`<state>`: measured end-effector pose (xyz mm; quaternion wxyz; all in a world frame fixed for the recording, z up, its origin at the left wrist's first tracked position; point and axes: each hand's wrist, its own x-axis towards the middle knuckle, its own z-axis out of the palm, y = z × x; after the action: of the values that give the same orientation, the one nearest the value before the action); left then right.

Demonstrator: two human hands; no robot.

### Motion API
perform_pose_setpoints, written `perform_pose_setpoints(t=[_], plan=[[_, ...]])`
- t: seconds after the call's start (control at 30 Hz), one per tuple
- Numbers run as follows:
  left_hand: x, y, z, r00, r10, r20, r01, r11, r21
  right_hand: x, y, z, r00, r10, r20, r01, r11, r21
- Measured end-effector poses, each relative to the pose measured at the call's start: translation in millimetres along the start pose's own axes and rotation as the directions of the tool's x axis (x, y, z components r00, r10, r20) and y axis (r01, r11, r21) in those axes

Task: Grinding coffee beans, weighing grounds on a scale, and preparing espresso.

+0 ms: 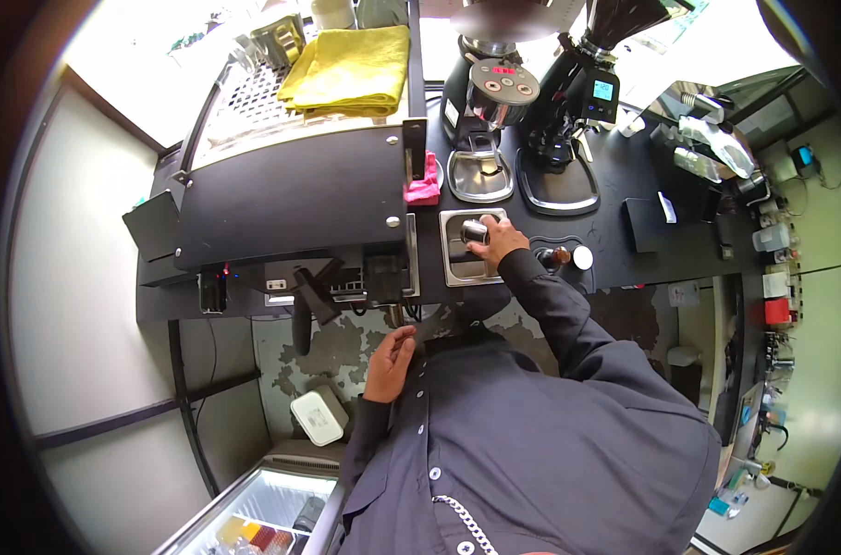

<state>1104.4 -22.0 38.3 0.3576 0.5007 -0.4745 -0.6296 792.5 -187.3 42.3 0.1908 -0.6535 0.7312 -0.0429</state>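
- your right hand (502,242) was near the middle of the frame, and its fingers were clamped around a small metal cup (475,231).
- this cup was tilted on its side, above the steel container (444,254) which was set in the black counter (628,270); whether it touched the container, i cannot tell.
- your left hand (390,367) was below the centre, with the fingers a little bent and apart from the thumb or nearly so; it seemed to hold nothing.
- it was just below the front of the big coffee machine (282,199), at the upper left, near a black handle (302,324).
- a yellow cloth (356,69) lay on top of this machine.
- two grinders (502,88) stood at the upper middle, beyond your right hand.
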Motion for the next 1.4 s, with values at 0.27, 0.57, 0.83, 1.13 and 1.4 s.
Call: perform_pose_setpoints(t=[0.27, 0.57, 0.83, 1.13, 1.4], plan=[[10.4, -26.6, -67.4, 0.981, -0.061, 0.186, 0.067, 0.997, -0.027, -6.4, -26.5, -17.4, 0.968, 0.233, -0.097, -0.242, 0.967, -0.083], [35.5, 33.6, -15.5, 0.871, -0.042, 0.489, -0.008, 0.995, 0.100, -61.8, -17.7, 13.3, 0.957, 0.226, -0.180, -0.041, 0.723, 0.689], [47.0, 49.5, 80.6, 0.827, 0.011, 0.562, -0.052, 0.997, 0.057, -153.7, 19.3, -87.8, 0.821, 0.064, -0.568, 0.460, 0.514, 0.724], [40.3, 16.3, 264.9, 0.740, -0.048, 0.671, -0.056, 0.990, 0.132, -252.8, 235.9, -66.3, 0.991, 0.034, -0.132, 0.040, 0.853, 0.520], [36.1, 35.6, 374.4, 0.682, -0.118, 0.722, -0.039, 0.980, 0.196, -190.5, 444.4, -113.4, 0.788, 0.196, -0.583, -0.028, 0.958, 0.285]])
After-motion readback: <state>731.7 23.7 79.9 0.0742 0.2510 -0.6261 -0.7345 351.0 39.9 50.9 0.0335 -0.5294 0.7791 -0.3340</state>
